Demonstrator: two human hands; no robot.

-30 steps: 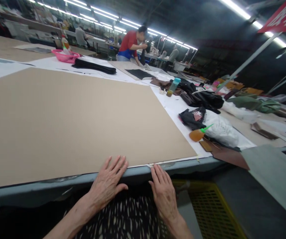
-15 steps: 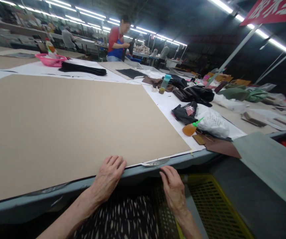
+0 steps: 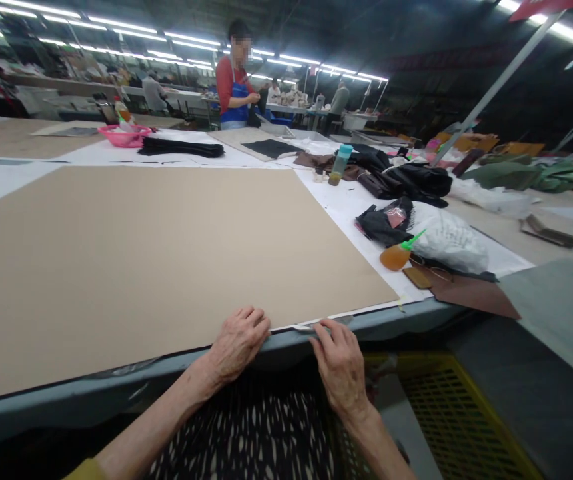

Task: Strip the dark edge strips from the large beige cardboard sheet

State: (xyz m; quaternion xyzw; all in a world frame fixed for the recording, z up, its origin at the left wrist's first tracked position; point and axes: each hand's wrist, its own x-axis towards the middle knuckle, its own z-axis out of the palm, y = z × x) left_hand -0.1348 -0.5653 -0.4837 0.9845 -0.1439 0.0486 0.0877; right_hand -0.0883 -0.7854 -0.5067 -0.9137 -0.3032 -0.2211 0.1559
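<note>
Half-curled, holds unclear, left hand (image 3: 240, 340) and right hand (image 3: 340, 367) seemingly work the bench's front edge (image 3: 179, 363); next probably needs light pressure.

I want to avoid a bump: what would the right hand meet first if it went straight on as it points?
The right hand would probably meet the table's near edge; contact is unclear. The tan sheet lies beyond.

Plain tan sheet (image 3: 181, 247); pink basin (image 3: 124, 139); cream-flecked black garment (image 3: 246, 433).
</note>
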